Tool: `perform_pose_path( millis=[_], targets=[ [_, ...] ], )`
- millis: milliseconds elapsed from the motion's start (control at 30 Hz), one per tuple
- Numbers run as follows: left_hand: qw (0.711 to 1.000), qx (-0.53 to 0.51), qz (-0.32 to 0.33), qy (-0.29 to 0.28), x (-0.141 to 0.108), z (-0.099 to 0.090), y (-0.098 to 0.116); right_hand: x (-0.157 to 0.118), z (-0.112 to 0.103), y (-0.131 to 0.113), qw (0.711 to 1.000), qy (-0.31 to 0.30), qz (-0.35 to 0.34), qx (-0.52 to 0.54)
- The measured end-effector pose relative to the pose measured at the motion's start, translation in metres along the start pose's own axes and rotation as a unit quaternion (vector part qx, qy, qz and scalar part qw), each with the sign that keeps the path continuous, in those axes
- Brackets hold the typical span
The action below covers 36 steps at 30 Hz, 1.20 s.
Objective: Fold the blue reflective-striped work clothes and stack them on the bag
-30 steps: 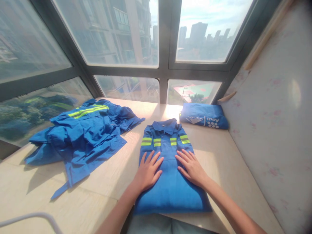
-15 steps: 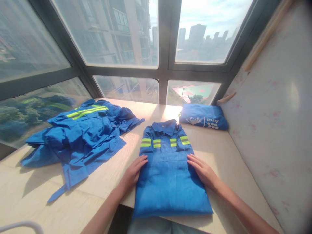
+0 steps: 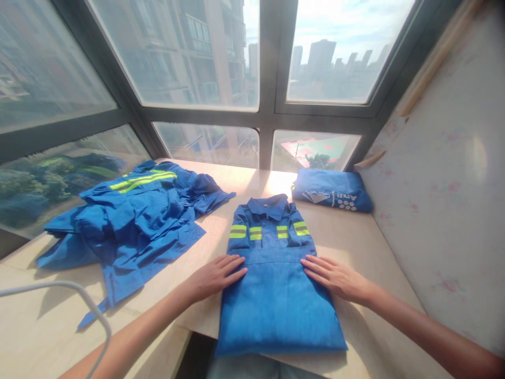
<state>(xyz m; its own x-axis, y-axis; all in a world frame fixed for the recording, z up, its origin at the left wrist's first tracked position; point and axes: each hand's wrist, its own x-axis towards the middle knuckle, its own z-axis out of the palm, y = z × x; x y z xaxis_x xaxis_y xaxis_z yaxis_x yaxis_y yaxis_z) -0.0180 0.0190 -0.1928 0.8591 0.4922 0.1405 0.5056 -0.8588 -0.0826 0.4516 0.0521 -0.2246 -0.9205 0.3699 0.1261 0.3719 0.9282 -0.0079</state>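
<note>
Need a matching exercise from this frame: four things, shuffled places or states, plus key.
Column 1
1. collared garment
2. garment with the long yellow-striped band
3. bundle with white lettering
4. cable

Column 2
A. near the flowered wall
B. pale, curving at lower left
C. touched by the left hand and the right hand
D. lying rumpled at left

Pairs: 1-C, 2-D, 3-A, 4-B

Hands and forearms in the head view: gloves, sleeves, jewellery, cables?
Bare left hand and bare right hand: no gloves, rings or markings visible. Bare, tapering forearms: no sleeves, watch or bracelet in view. A curved, pale-grey cable crosses before the left forearm; its attachment isn't visible.
</note>
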Motion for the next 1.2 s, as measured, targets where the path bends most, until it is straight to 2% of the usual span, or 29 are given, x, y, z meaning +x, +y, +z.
perform_pose_path(
  millis=[133,233,367,533,700,867,967,1067,1133,1200],
  targets=[
    [0.997,0.043,0.063,-0.005,0.001,0.001,-0.012,0.001,0.001,0.004,0.999,-0.004,-0.016,0.039],
    [0.997,0.022,0.077,0.002,0.001,0.005,-0.021,0.003,-0.009,0.008,0.995,-0.019,-0.027,0.095],
    [0.996,-0.067,0.052,0.004,0.0,0.007,-0.027,0.004,-0.02,0.011,0.989,-0.032,-0.045,0.135],
    [0.991,-0.128,0.023,-0.025,0.0,0.007,-0.025,0.003,-0.008,0.016,0.994,0.013,-0.057,0.096],
    [0.99,-0.141,-0.026,0.014,0.002,0.017,-0.018,0.003,-0.001,0.022,0.995,0.014,-0.075,0.071],
    [0.981,-0.166,-0.076,0.06,0.005,0.032,-0.017,0.006,0.001,0.024,0.995,0.04,-0.048,0.079],
    [0.963,-0.231,-0.111,0.08,0.007,0.033,-0.016,0.005,0.006,0.021,0.995,0.061,-0.012,0.081],
    [0.929,-0.316,-0.172,0.092,0.011,0.025,-0.013,0.006,0.01,0.016,0.992,0.082,0.03,0.094],
    [0.889,-0.381,-0.232,0.102,0.017,0.018,-0.013,0.01,0.01,0.013,0.981,0.119,0.075,0.132],
    [0.837,-0.44,-0.301,0.122,0.024,0.012,-0.016,0.018,0.008,0.012,0.956,0.169,0.134,0.2]
  ],
)
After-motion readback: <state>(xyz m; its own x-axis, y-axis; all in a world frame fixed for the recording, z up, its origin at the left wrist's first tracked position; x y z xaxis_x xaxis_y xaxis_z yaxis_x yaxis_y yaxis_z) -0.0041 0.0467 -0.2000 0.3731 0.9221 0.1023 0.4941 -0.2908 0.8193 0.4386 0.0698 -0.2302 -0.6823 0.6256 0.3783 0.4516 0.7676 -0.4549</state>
